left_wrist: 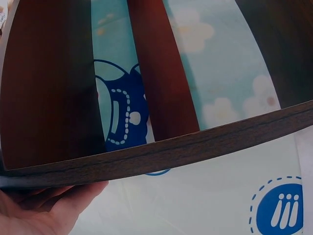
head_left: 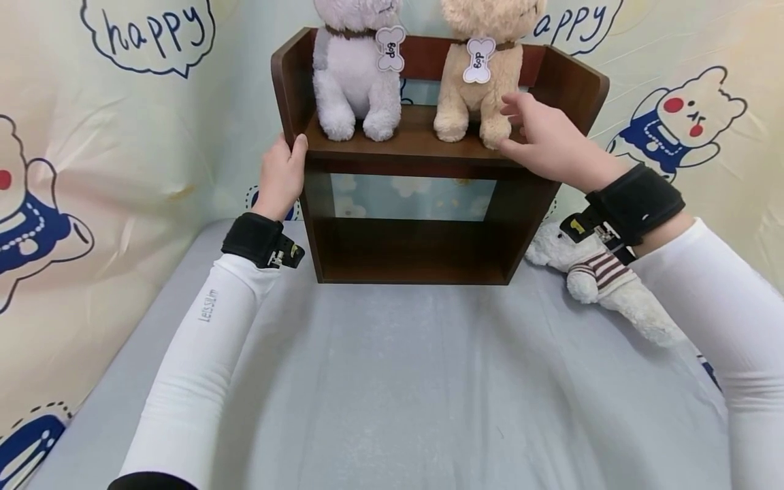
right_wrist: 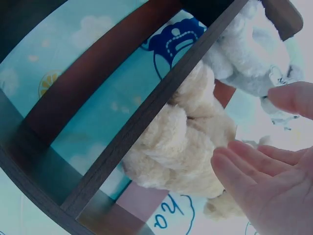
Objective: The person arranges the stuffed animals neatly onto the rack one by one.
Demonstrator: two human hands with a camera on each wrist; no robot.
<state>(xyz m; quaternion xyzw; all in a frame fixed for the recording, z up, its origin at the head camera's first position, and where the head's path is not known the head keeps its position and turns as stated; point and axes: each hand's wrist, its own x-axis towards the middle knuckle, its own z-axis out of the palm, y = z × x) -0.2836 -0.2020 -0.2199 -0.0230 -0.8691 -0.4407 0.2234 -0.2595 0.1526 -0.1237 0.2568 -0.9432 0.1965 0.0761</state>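
Shelf: a two-tier brown wooden shelf (head_left: 410, 246) is standing at the far middle of the grey cloth (head_left: 392, 381).
Left hand: the left hand (head_left: 282, 173) is grasping the shelf's left side at upper-board height, thumb lying on the front edge.
Right hand: the right hand (head_left: 545, 139) is holding nothing — fingers extending, loosely spread, close to the tan dog's right side; contact, cannot tell.
Upper tier: a pale grey plush dog (head_left: 355, 85) is sitting left, a tan plush dog (head_left: 458, 95) right; both are wearing bone-shaped "dog" tags.
Right of shelf: a white plush toy (head_left: 643, 313) in a striped top is lying on the cloth — head pointing shelfward.
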